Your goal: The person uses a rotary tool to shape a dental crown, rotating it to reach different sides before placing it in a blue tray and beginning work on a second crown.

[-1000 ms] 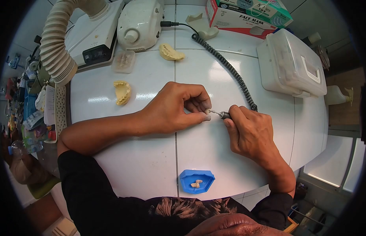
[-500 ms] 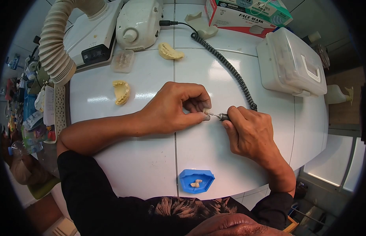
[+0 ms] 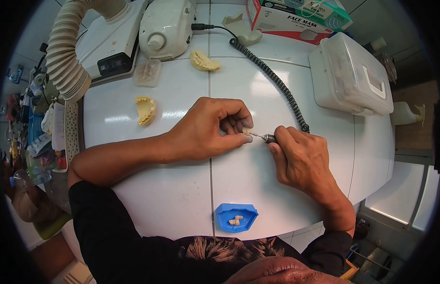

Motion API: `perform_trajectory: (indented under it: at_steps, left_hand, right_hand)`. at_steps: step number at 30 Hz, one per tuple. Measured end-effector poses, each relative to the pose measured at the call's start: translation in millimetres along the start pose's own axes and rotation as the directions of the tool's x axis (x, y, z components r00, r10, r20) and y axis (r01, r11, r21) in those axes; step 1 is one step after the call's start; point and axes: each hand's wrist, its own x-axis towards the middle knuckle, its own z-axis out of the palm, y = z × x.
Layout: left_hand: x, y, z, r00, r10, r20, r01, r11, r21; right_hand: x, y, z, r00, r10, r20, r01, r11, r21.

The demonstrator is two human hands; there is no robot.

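Between the thumb and fingertips of my left hand is a small cream-coloured dental piece, mostly covered by the fingers. My right hand grips a dental handpiece like a pen. Its thin metal bur points left, the tip right at the dental piece. A black coiled cord runs from behind my right hand up to the white control unit. Nearer my body, a blue tray holds a few small tooth-coloured pieces.
Yellow plaster dental models lie left of my hands and farther back, near a small clear box. A ribbed suction hose hangs at the left. A translucent case stands right, face mask boxes behind.
My left fingers have shifted slightly, and more of the dental piece shows beside the bur. The right hand with the handpiece has barely moved.
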Motion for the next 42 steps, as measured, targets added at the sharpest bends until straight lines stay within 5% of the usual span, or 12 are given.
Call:
perform_trajectory:
  at_steps: [42]
  left_hand:
    - [-0.5,-2.2,-0.7,0.999,-0.002,0.032,0.003,0.999,-0.054]
  right_hand:
    - [-1.5,3.3,1.6,1.0,-0.002,-0.027,0.002,1.0,0.029]
